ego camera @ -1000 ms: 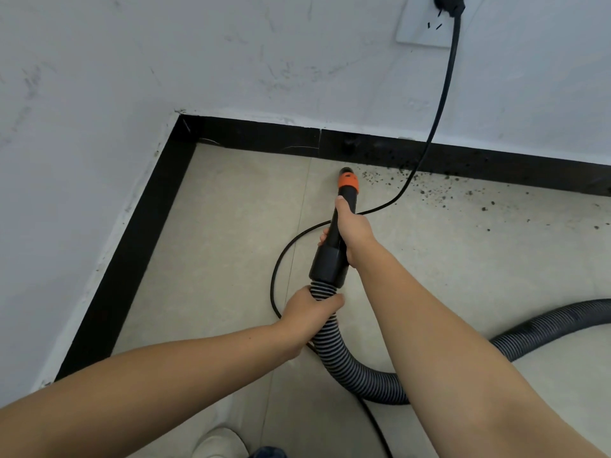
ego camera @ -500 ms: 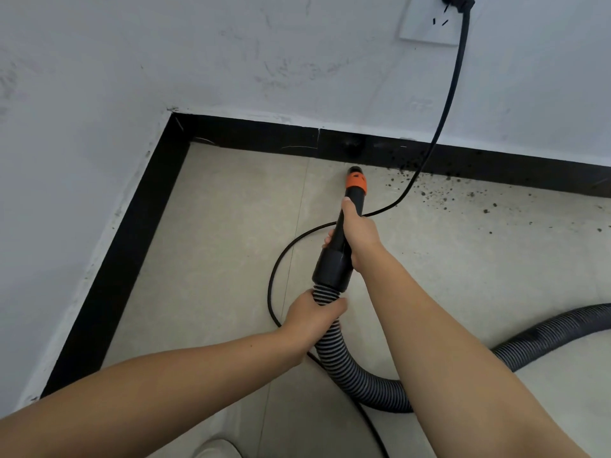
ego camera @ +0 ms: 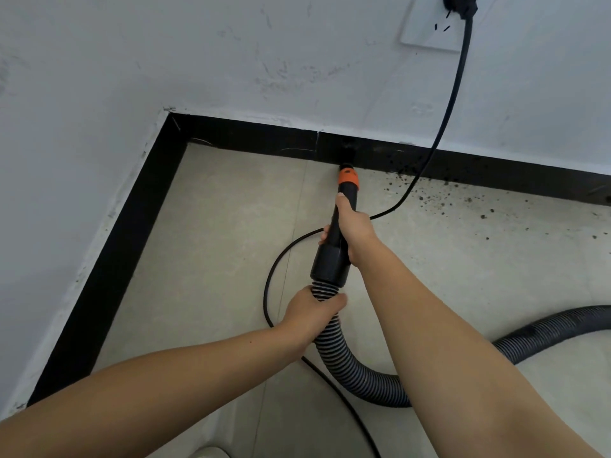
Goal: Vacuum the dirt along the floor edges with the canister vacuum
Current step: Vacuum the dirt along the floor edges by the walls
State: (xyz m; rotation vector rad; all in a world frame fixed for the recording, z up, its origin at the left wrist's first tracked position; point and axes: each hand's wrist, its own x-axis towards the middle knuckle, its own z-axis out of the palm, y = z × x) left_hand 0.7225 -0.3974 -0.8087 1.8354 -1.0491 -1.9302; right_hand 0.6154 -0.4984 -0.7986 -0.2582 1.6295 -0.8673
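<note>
The vacuum's black nozzle [ego camera: 330,259] with an orange collar [ego camera: 347,178] points at the black baseboard [ego camera: 251,140], its tip at the floor edge. My right hand [ego camera: 353,228] grips the nozzle just below the orange collar. My left hand [ego camera: 310,309] holds the ribbed grey hose [ego camera: 350,368] right where it joins the nozzle. The hose curves back and runs off to the right. Dark dirt specks [ego camera: 439,196] lie scattered on the beige floor along the baseboard, to the right of the nozzle tip. The canister itself is out of view.
A black power cord [ego camera: 453,104] hangs from a wall socket [ego camera: 429,31] at top right, crosses the dirt and loops on the floor under the nozzle. The room corner is at upper left. A white shoe tip [ego camera: 210,452] shows at the bottom edge.
The nozzle tip has moved forward and right, from open floor up to the baseboard beside the dirt. Both hands keep their grips.
</note>
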